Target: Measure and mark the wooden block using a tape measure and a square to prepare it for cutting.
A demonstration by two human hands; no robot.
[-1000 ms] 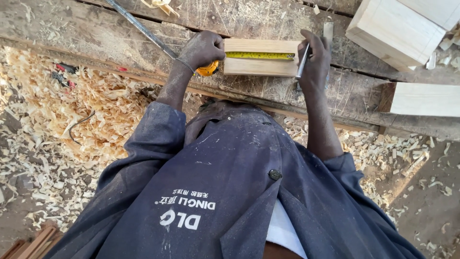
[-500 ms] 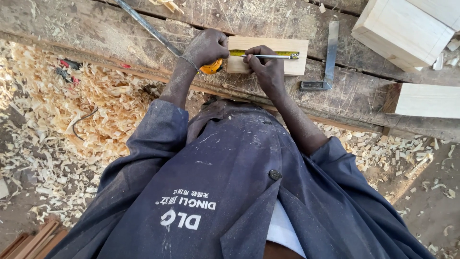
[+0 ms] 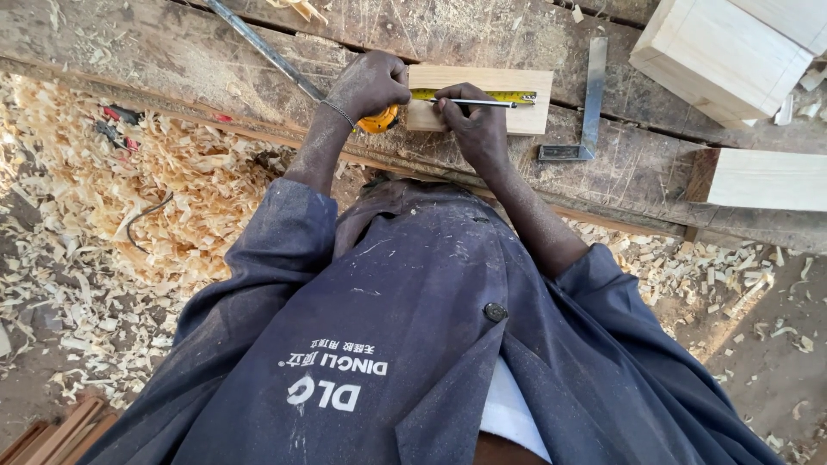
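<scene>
I see my left hand (image 3: 370, 83) clenched around a yellow tape measure case (image 3: 380, 120) at the left end of a small pale wood block (image 3: 482, 102), which lies flat on the rough workbench (image 3: 172, 52) close to its near edge. The yellow tape blade (image 3: 482, 96) runs out of the case along the top face of the block, reaching almost to its right end. My right hand (image 3: 475, 125) rests on the block's near side and grasps a thin pencil (image 3: 481, 103), laid almost level just beside the blade with its tip pointing right. A metal try square (image 3: 588, 112) lies on the bench just right of the block, apart from it. Further right, two larger pale wooden pieces (image 3: 719, 52) sit toward the far right corner of the bench, and another pale board (image 3: 767, 179) lies at its right edge. A long metal rod (image 3: 258, 47) slants across the bench behind my left hand. Wood shavings (image 3: 155, 189) cover the ground to the left below the bench.
</scene>
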